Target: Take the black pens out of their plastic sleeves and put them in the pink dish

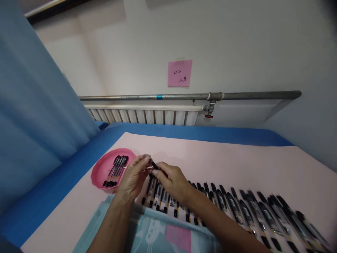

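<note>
My left hand point(134, 177) and my right hand point(173, 180) meet above the pink sheet. Between them is a pen point(154, 164), of which a dark stretch shows. The left fingertips pinch it near its upper end, where something clear or shiny shows. My right thumb and fingers are closed round the lower part and hide it. Beneath and to the right of my hands lies a long row of pens point(221, 200) with black ends and clear barrels. Several more pens point(116, 171) lie side by side in a pink dish point(97, 172) left of my left hand.
A light blue printed cloth or bag point(147, 230) lies at the front under my forearms. The pink sheet point(210, 158) covers a blue surface point(184, 131). Behind are a radiator point(147, 116), a metal pipe point(126, 98) and a red valve point(209, 116). A blue curtain point(39, 105) hangs left.
</note>
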`<act>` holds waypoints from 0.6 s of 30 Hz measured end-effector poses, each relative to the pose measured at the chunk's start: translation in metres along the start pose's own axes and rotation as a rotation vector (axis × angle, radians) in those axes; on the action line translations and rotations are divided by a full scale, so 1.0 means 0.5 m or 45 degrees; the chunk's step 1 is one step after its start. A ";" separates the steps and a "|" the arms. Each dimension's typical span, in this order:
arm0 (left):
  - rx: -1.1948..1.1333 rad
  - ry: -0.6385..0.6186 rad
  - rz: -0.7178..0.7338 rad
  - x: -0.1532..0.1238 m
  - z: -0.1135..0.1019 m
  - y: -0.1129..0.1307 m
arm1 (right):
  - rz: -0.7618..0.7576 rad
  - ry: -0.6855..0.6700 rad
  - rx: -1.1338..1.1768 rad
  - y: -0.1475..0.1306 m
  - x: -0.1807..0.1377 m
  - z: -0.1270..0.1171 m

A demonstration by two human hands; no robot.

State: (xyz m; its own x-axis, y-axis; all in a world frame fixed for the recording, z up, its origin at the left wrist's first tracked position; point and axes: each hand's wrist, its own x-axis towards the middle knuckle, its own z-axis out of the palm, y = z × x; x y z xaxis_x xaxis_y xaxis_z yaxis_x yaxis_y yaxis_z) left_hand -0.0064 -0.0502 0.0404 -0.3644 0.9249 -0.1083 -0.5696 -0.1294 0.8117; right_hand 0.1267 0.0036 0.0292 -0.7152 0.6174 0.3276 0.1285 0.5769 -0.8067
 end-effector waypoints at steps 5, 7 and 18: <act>-0.035 0.004 0.041 0.000 0.011 -0.013 | 0.046 0.076 -0.015 0.002 0.002 0.002; -0.044 0.028 0.050 0.002 0.013 -0.018 | 0.058 0.108 -0.051 0.000 0.002 0.004; -0.169 0.174 0.082 0.003 0.037 -0.056 | 0.159 0.122 -0.418 -0.015 -0.003 0.008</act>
State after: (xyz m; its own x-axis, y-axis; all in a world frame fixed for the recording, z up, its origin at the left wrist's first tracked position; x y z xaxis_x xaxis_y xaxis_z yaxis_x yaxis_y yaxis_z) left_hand 0.0228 -0.0386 0.0281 -0.4950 0.8570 -0.1430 -0.6305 -0.2411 0.7378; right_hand 0.1242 -0.0040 0.0330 -0.6146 0.7322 0.2937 0.4358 0.6254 -0.6472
